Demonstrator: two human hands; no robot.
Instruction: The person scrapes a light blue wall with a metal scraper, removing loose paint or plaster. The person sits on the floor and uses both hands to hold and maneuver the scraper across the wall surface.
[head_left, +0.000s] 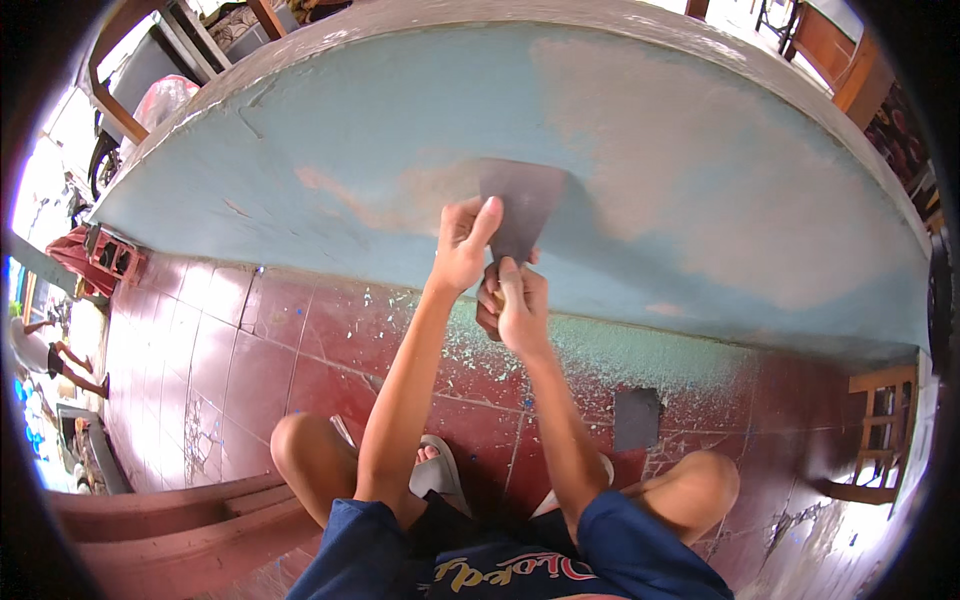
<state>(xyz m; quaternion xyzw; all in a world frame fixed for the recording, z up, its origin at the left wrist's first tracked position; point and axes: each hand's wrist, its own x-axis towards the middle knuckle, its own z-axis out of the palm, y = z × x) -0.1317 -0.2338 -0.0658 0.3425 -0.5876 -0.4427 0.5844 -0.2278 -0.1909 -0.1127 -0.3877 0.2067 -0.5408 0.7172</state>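
My right hand (523, 300) grips the lower, narrow end of a wide-bladed scraper (525, 196), its broad edge pointing up the low wall (420, 112). My left hand (466, 244) holds the left side of the blade, thumb on its face. The blade is slightly blurred, and whether its edge touches the wall cannot be told. Blue paint covers much of the wall, with bare greyish-tan patches to the right of the blade and a smaller one to its left.
Pale green flakes and dust (637, 349) lie on the red tiled floor (330, 375) along the wall's foot. A dark square sheet (636, 418) lies near my right knee. A wooden chair (883, 435) is at the right, a reddish bench (187, 525) at lower left. A person (45, 349) is far left.
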